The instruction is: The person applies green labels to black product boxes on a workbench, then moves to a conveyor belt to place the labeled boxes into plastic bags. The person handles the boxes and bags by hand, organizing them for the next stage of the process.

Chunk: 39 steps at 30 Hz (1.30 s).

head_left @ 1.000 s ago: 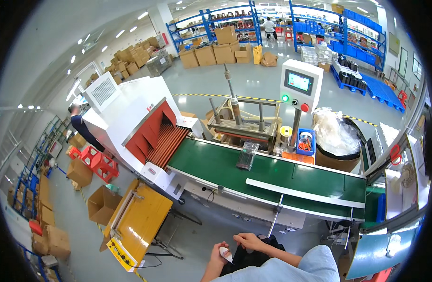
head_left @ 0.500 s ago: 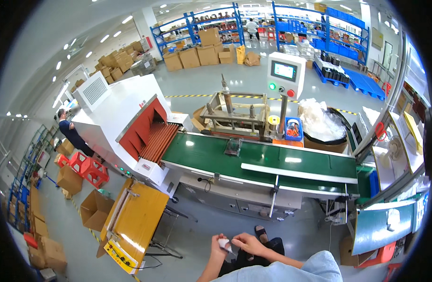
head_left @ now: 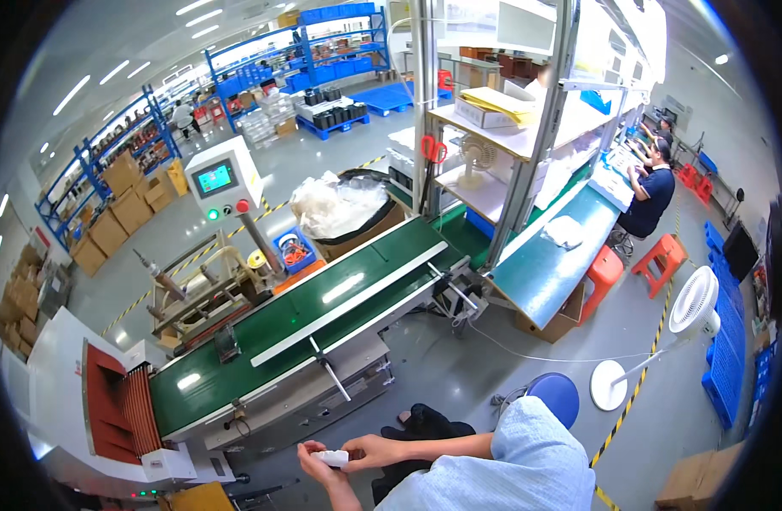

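Both hands meet low in front of the body over the grey floor, with the left hand [head_left: 316, 462] cupped under a small white object [head_left: 331, 458] and the right hand [head_left: 363, 451] fingers pinching its other end. I'd say keep that pinch snug and work close to the body. The green conveyor belt [head_left: 306, 328] sits just ahead, the blue stool [head_left: 554, 393] and white floor fan [head_left: 689, 311] off right, nothing crowding the hands.

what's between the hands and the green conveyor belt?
In the head view, mostly bare grey floor. The belt's metal side frame runs along its near edge. Both hands, left hand and right hand, hold a small white object.
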Tool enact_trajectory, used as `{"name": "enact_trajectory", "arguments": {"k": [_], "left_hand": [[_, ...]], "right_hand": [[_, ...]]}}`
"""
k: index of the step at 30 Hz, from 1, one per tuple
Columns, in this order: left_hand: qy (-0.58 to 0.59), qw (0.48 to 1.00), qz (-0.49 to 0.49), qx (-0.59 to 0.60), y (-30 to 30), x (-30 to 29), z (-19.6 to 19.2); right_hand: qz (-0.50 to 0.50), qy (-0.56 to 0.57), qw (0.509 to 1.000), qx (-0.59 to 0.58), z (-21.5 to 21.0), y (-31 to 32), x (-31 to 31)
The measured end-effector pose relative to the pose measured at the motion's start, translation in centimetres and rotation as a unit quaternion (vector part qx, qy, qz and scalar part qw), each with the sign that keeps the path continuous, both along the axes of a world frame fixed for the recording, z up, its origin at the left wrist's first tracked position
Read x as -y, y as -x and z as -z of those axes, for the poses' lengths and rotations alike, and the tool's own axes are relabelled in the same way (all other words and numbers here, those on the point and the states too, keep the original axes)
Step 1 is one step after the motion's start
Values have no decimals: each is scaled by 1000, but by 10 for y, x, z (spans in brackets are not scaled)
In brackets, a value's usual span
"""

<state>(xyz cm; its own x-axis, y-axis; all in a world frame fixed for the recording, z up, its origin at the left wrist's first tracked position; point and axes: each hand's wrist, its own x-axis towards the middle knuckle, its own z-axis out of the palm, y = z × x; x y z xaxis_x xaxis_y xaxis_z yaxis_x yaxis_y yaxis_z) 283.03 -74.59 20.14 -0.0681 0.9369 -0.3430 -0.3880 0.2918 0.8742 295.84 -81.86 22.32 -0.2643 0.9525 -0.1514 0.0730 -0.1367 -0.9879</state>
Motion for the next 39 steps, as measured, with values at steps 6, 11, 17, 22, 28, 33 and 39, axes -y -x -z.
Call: {"name": "enact_trajectory", "arguments": {"k": [6, 11, 17, 22, 28, 33, 39], "left_hand": [[53, 996, 48, 51, -19, 3, 19], [93, 992, 62, 65, -34, 8, 44], [97, 994, 16, 50, -52, 11, 36], [62, 998, -3, 29, -68, 17, 29], [176, 954, -191, 153, -82, 58, 39], [179, 834, -140, 503, -54, 132, 117], [250, 798, -273, 476, 2, 157, 110]], "right_hand": [[68, 1, 997, 38, 7, -16, 14], [88, -15, 992, 83, 9, -36, 20], [62, 15, 997, 51, 4, -56, 15], [-30, 82, 996, 22, 15, -85, 13], [-167, 121, 978, -41, 26, -127, -1], [-262, 98, 957, 75, 32, -130, -37], [-321, 26, 942, 96, 37, -54, -79]]}}
